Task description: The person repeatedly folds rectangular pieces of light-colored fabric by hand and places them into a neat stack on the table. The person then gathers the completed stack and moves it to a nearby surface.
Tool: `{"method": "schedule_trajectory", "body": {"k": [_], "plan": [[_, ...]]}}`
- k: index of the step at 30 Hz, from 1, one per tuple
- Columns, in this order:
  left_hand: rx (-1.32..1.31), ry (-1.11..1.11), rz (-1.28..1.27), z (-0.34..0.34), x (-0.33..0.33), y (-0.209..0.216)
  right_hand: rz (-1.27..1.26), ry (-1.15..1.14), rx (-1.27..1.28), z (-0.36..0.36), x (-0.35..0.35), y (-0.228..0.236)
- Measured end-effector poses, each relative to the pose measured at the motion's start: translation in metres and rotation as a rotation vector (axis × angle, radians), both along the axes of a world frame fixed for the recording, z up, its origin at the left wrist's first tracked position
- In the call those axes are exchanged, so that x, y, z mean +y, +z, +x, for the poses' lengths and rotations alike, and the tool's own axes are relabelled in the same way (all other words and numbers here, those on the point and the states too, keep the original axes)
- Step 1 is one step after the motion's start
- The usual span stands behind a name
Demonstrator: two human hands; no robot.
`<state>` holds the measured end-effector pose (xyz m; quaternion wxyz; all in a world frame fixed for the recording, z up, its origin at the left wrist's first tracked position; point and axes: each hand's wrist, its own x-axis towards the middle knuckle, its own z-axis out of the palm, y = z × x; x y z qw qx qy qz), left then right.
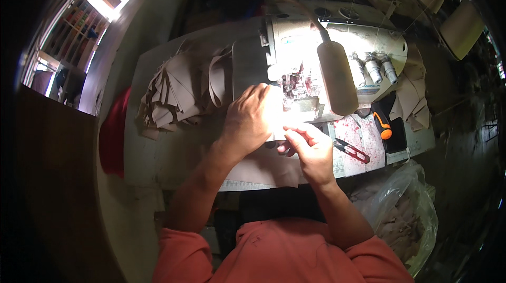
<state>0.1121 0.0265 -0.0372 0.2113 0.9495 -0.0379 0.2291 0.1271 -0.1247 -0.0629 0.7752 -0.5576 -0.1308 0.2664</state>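
Under a bright lamp, both hands meet at the front of a sewing machine [377, 38]. My left hand [252, 117] lies back up beside the needle area, its fingers bent over a pale fabric piece [274, 169]; glare washes out its fingertips. Lower and to the right, my right hand [314, 151] pinches the edge of this fabric between thumb and forefinger. The fabric's lower part spreads over the table toward the front edge. Just right of my right hand lie thread snips [352, 150] with dark red handles.
Cut fabric pieces [171, 90] are heaped at the left. The lamp [337, 77] hangs over the machine. An orange-and-black-handled tool [383, 125] lies at the right. A clear plastic bag [403, 220] of scraps stands below the table; thread cones [461, 27] stand behind.
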Motion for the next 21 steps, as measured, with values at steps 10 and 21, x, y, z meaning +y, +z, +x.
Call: {"method": "schedule_trajectory", "body": {"k": [10, 21], "plan": [[0.026, -0.011, -0.020, -0.011, 0.008, -0.005, -0.036, -0.056, -0.013, 0.000, -0.008, 0.000], [-0.450, -0.008, 0.514, 0.055, 0.078, -0.010, -0.700, 0.087, -0.427, -0.009, -0.050, -0.028]]}}
